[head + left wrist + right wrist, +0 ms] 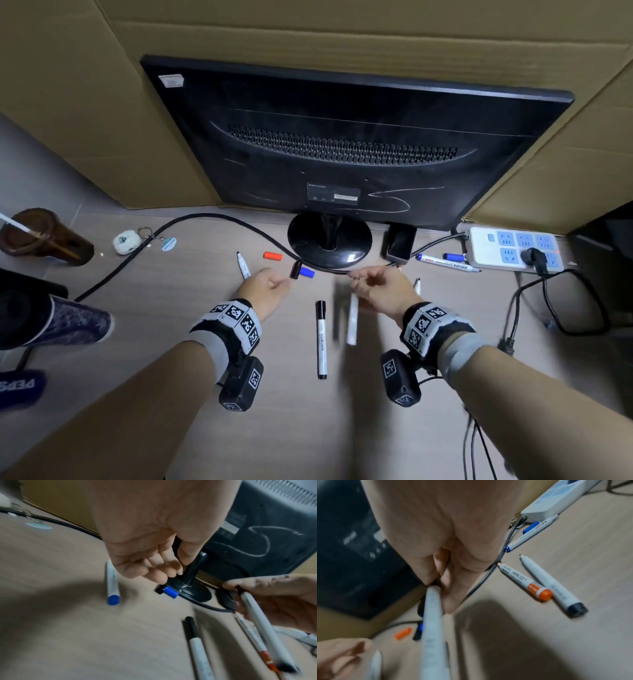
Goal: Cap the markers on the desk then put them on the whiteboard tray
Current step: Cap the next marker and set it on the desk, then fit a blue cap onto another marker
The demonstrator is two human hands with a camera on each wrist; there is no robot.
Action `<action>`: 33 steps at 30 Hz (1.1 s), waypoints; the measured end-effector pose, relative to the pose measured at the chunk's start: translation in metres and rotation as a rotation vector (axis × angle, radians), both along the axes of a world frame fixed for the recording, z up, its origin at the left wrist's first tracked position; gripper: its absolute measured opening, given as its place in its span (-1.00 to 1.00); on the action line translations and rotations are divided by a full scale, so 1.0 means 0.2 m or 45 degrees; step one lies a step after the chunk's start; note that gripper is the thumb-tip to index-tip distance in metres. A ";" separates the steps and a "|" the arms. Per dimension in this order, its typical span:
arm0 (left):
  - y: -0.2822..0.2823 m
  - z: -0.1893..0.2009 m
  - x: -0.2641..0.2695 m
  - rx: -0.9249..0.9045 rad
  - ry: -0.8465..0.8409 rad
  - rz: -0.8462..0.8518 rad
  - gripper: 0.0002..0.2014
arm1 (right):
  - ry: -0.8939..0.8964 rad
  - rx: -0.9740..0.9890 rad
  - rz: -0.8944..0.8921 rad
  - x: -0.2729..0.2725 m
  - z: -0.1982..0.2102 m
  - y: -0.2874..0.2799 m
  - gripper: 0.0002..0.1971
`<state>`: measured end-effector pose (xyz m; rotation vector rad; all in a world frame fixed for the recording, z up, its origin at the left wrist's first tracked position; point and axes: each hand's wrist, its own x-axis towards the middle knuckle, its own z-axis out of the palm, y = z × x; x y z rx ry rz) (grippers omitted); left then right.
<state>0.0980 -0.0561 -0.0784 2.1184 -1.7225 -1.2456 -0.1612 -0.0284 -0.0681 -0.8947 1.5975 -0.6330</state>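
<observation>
My right hand (356,277) pinches a white uncapped marker (352,318) near its tip, and the barrel hangs toward me, blurred. My left hand (286,282) is open, with its fingertips (161,578) just above a loose black cap (294,270) that lies against a blue cap (307,272). Flat on the desk between my arms is a capped black marker (321,339). An uncapped blue-ended marker (243,265) and an orange cap (273,256) lie further left. An orange-ended marker (525,582) and a black-ended one (553,586) lie uncapped right of my right hand.
A black monitor stands on its round base (329,240) just behind the caps, and a black cable (137,253) runs across the desk. At the right, a power strip (513,246) has another blue marker (448,263) and blue cap (454,257) beside it. A brown cup (41,236) sits far left.
</observation>
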 end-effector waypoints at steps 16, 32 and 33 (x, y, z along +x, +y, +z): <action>-0.11 -0.10 0.16 -0.054 -0.324 0.258 -0.78 | 0.664 -0.145 0.313 0.21 -0.15 -0.13 -0.93; -0.12 -0.06 0.24 0.187 -0.262 0.171 -0.86 | 0.522 -0.018 0.294 0.37 -0.10 -0.23 -0.88; -0.12 -0.06 0.23 0.168 -0.208 0.153 -0.88 | 0.558 -0.017 0.288 0.36 -0.10 -0.21 -0.88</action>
